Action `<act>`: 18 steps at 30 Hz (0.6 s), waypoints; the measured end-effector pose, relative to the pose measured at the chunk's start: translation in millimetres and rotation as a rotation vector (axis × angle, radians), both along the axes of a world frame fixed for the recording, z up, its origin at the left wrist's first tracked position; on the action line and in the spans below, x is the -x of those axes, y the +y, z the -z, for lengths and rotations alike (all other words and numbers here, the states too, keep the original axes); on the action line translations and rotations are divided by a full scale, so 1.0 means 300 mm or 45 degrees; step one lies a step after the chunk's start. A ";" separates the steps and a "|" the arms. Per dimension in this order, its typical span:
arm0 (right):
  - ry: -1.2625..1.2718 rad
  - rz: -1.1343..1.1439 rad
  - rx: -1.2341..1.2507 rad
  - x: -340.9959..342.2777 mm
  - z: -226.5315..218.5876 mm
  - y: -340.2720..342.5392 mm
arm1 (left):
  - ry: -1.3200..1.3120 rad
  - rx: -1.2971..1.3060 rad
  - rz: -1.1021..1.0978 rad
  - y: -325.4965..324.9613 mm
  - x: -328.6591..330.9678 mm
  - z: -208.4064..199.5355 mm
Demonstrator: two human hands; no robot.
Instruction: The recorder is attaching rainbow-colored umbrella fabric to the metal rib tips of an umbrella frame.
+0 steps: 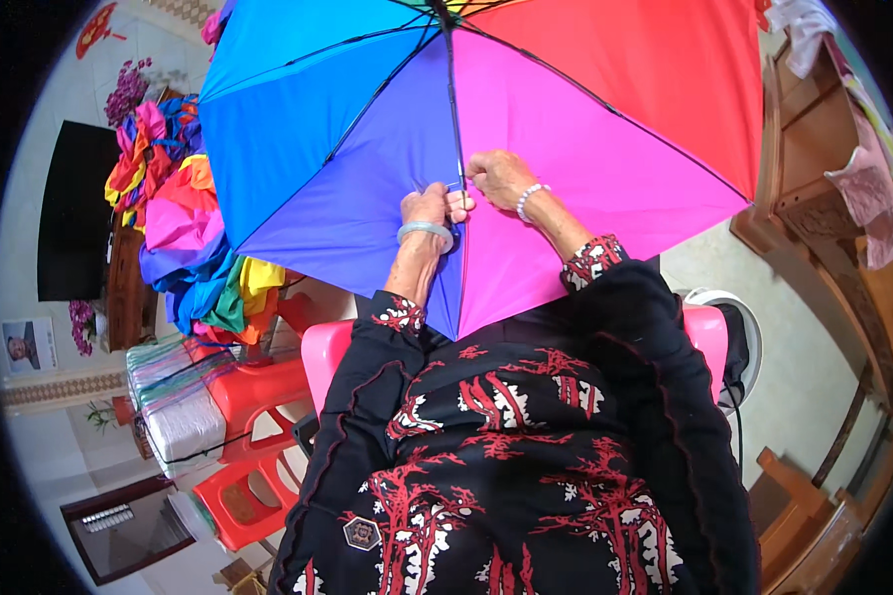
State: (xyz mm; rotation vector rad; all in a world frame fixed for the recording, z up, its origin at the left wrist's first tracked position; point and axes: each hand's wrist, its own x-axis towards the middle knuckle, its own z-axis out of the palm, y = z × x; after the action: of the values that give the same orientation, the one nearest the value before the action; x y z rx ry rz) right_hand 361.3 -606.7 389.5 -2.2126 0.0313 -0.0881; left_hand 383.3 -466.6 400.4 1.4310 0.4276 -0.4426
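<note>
An open rainbow umbrella (556, 178) spreads before me, its inside and dark metal ribs facing me. My left hand (427, 211), with a pale bangle at the wrist, is closed on a rib (454, 109) where the purple and pink panels meet. Close beside it on the pink side, my right hand (503, 181) has its fingers pinched together by the same rib; a beaded bracelet circles that wrist. What the right fingertips hold is too small to make out. A thin, light sliver shows between the hands, its kind unclear.
Heaped multicoloured umbrella cloth (184, 238) lies at left, near a dark television (74, 213). Red plastic stools (258, 397) and a wrapped bundle (179, 407) stand below it. Carved wooden furniture (824, 213) with draped cloths is at right. A pink chair (706, 337) is behind me.
</note>
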 end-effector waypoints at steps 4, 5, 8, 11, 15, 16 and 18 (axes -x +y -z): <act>-0.046 -0.019 -0.008 -0.008 0.023 -0.004 | -0.010 -0.051 0.014 -0.001 0.001 -0.008; -0.058 -0.028 -0.005 -0.009 0.028 -0.004 | -0.011 -0.047 0.041 0.000 0.001 -0.010; -0.070 -0.040 -0.011 -0.011 0.036 -0.001 | -0.019 -0.046 0.092 0.006 0.004 -0.015; -0.067 -0.049 -0.021 -0.010 0.038 -0.003 | -0.029 -0.026 0.127 0.006 0.006 -0.016; -0.051 -0.054 -0.042 -0.007 0.027 0.000 | -0.038 -0.020 0.183 0.012 0.003 -0.006; -0.041 -0.041 -0.035 -0.008 0.025 0.001 | -0.038 -0.021 0.184 0.012 0.001 -0.005; -0.020 -0.018 -0.020 -0.006 0.016 0.006 | -0.029 -0.041 0.230 0.014 -0.006 -0.003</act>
State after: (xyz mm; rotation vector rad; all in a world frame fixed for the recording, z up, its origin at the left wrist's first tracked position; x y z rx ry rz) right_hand 363.1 -604.9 384.8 -2.1956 0.0075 -0.0972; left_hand 385.2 -462.3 401.5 1.5109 0.2894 -0.5660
